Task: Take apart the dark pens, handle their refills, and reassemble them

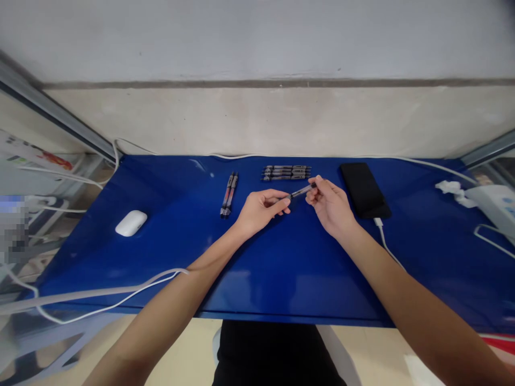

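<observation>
Between my two hands is a slim clear pen with dark parts (302,191), tilted up toward the right above the blue table (257,268). My left hand (265,208) pinches its lower left end, and my right hand (328,203) grips its upper right end with thumb and fingers. Just behind my hands, several pens (285,172) lie side by side, running left to right. To the left of my left hand, two pens (229,194) lie next to each other, pointing away from me. Fingers cover both ends of the held pen.
A black phone (364,188) with a white cable lies right of my right hand. On the left is a white earbud case (131,223). A white power strip (493,206) sits far right. White cables (132,291) cross near my left forearm. A wall rises behind the table.
</observation>
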Demonstrator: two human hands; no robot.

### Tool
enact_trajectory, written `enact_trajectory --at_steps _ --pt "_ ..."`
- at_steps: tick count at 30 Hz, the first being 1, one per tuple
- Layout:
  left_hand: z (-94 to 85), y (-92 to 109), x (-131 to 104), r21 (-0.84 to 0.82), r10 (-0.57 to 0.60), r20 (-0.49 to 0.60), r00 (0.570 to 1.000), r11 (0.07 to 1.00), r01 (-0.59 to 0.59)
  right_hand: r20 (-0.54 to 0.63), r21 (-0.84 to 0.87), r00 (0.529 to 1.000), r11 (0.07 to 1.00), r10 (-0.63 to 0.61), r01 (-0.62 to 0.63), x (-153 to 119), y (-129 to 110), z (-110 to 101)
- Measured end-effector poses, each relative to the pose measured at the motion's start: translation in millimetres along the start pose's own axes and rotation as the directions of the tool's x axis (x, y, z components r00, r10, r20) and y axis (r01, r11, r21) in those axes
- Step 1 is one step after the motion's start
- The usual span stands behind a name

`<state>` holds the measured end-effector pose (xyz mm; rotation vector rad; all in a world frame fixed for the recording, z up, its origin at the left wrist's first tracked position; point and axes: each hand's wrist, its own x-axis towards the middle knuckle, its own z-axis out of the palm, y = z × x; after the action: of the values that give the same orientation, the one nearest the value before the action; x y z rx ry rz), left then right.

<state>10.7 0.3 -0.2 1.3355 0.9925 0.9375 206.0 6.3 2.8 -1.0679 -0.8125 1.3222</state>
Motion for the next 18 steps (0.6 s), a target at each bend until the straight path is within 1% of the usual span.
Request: enact_trajectory --at_steps 2,4,9,13,15,18 --pt "-1.0 1 -1 0.09 0.011 0.103 0.995 0.996 -0.021 0.011 0.007 1.0 1.0 -0.011 0.011 -1 1 1" --pt "-1.6 3 -2 0.152 0.02 0.165 0.986 0.987 -0.046 0.041 0.006 0.999 1.0 -0.031 0.031 -3 1 2" --pt "-0.7 7 -4 0.203 -0.002 0.197 0.98 0.978 -0.039 0.139 0.069 0.99 0.997 -0.033 0.024 -7 1 7" --pt "1.0 9 -6 0.234 -0.031 0.21 0.977 0.972 -0.02 0.2 0.146 0.98 0.988 0.014 -0.044 -11 -3 11" --pt "1.4 10 -6 0.221 -0.048 0.233 0.971 0.975 -0.005 0.216 0.186 0.975 0.979 0.045 -0.087 -13 -5 13" --pt "1.5 12 -7 0.179 -0.056 0.285 0.957 0.984 0.004 0.209 0.229 0.975 0.965 0.081 -0.13 -14 -6 14"
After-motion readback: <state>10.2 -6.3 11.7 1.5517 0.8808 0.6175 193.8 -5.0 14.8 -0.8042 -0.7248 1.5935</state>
